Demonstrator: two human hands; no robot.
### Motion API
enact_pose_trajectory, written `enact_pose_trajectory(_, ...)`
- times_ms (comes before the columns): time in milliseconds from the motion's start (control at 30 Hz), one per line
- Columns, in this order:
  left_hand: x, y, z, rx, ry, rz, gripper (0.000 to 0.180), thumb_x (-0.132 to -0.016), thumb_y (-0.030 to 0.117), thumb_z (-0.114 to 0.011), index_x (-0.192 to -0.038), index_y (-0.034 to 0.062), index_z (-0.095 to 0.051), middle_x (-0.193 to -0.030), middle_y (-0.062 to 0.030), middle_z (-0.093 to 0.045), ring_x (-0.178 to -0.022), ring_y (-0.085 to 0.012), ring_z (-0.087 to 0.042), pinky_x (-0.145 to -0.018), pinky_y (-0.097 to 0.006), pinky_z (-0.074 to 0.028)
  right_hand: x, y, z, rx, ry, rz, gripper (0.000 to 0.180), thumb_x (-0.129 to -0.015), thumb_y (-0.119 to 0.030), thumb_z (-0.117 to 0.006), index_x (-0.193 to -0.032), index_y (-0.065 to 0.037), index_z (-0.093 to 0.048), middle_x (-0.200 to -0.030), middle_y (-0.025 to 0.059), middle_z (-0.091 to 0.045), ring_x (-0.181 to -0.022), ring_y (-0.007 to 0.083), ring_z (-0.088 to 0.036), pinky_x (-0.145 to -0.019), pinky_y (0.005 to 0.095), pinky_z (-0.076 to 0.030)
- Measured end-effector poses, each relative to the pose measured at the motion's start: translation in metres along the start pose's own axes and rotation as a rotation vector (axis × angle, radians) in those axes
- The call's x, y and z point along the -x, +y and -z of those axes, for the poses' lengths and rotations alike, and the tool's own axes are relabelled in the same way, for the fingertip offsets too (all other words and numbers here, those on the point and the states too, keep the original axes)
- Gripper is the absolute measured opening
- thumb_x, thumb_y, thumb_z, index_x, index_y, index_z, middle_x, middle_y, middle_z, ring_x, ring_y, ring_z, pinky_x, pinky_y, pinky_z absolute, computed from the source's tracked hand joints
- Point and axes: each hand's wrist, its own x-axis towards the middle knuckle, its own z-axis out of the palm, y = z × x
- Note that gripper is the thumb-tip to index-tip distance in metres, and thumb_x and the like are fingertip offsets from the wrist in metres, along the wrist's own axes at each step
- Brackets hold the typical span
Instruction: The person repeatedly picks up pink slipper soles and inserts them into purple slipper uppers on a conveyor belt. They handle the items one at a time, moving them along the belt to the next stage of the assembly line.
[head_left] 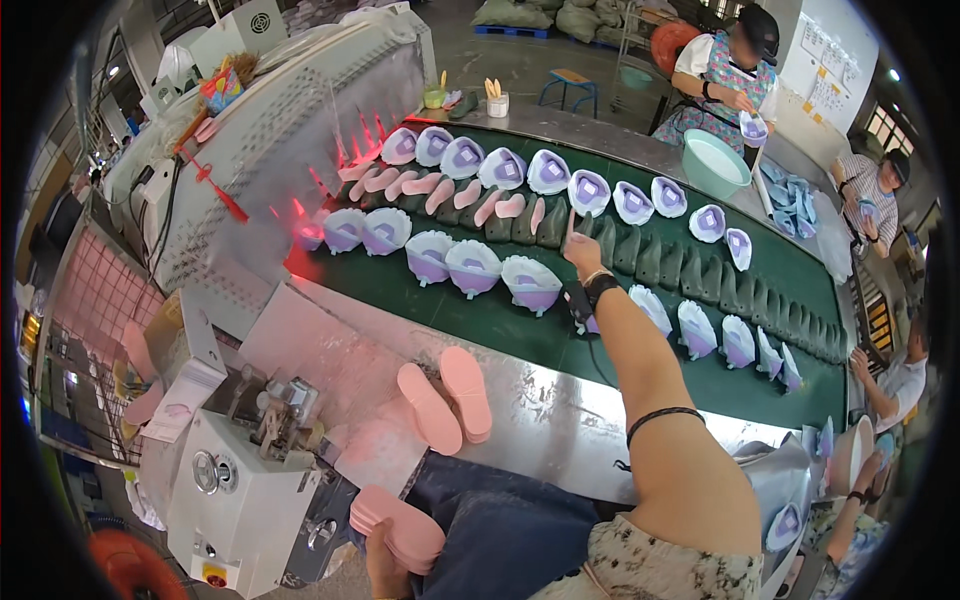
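Note:
In the lower left, my left hand [385,560] grips a stack of pink insoles [400,525]. My right arm stretches over a green conveyor belt [420,325]. There my right hand [583,255] is closed at a row of dark green shoe lasts [640,255], on a narrow pink piece [571,224] that looks like an insole seen edge-on. Further left along that row, pink insoles [440,194] lie on the lasts. White and purple shoe uppers [472,264] line both sides of the row. More loose insoles [465,392] rest on the metal ledge in front of me.
A perforated metal machine housing [260,150] with red glowing light stands at the belt's left end. A white machine [245,500] is at lower left. Across the belt, a person in an apron [720,85] handles an upper beside a pale green basin [715,160]. Other people stand at right.

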Motion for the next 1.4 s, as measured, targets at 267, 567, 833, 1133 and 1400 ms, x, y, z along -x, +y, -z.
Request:
enact_pose_trajectory(267,0.013,-0.003,-0.011,-0.075,0.042,-0.122,0.031,-0.088,0.007,-0.055,-0.116,-0.0046,-0.054,-0.104,-0.0117,-0.063,-0.097,-0.0235,-0.064,-0.083,-0.036,-0.053,0.283,-0.160,-0.143,-0.287,-0.790,0.405,0.017,-0.091,-0.022,-0.058,-0.096,-0.006,-0.061,-0.085,0.0099,-0.061,-0.080,0.0223,-0.059,-0.071,0.0353,-0.047)
enact_pose_trajectory(567,0.020,0.034,-0.024,-0.120,0.029,-0.248,0.038,-0.095,0.020,-0.059,-0.120,-0.0071,-0.054,-0.111,-0.0142,-0.064,-0.103,-0.0216,-0.063,-0.091,-0.032,-0.050,0.481,-0.180,-0.127,0.001,-1.289,0.297,0.021,-0.091,-0.022,-0.055,-0.091,-0.002,-0.062,-0.079,0.0164,-0.064,-0.073,0.0326,-0.063,-0.066,0.0397,-0.049)
enact_pose_trajectory(833,0.037,0.020,0.019,0.099,-0.209,0.053,0.046,-0.091,0.014,-0.053,-0.131,-0.0079,-0.043,-0.123,-0.0198,-0.057,-0.115,-0.0292,-0.057,-0.101,-0.041,-0.045,0.413,-0.160,-0.268,0.026,-0.988,0.289,0.039,-0.081,-0.013,-0.063,-0.116,0.001,-0.054,-0.088,0.0136,-0.066,-0.081,0.0228,-0.065,-0.071,0.0345,-0.050)
enact_pose_trajectory(1133,0.056,0.003,0.023,0.064,-0.268,0.059,0.050,-0.090,0.011,-0.055,-0.134,-0.0071,-0.040,-0.125,-0.0210,-0.056,-0.117,-0.0316,-0.057,-0.101,-0.042,-0.046,0.389,-0.201,-0.278,0.529,-0.879,0.724,0.034,-0.082,-0.014,-0.062,-0.113,-0.003,-0.057,-0.107,0.0197,-0.062,-0.090,0.0364,-0.063,-0.075,0.0430,-0.050)
enact_pose_trajectory(1400,0.065,-0.013,0.034,0.200,-0.156,0.149,0.048,-0.091,0.014,-0.054,-0.132,-0.0067,-0.042,-0.125,-0.0210,-0.057,-0.115,-0.0314,-0.057,-0.101,-0.040,-0.046,0.395,-0.168,-0.334,0.314,-0.787,0.479,0.031,-0.084,-0.030,-0.059,-0.092,-0.001,-0.064,-0.091,0.0210,-0.066,-0.085,0.0408,-0.063,-0.075,0.0458,-0.050)
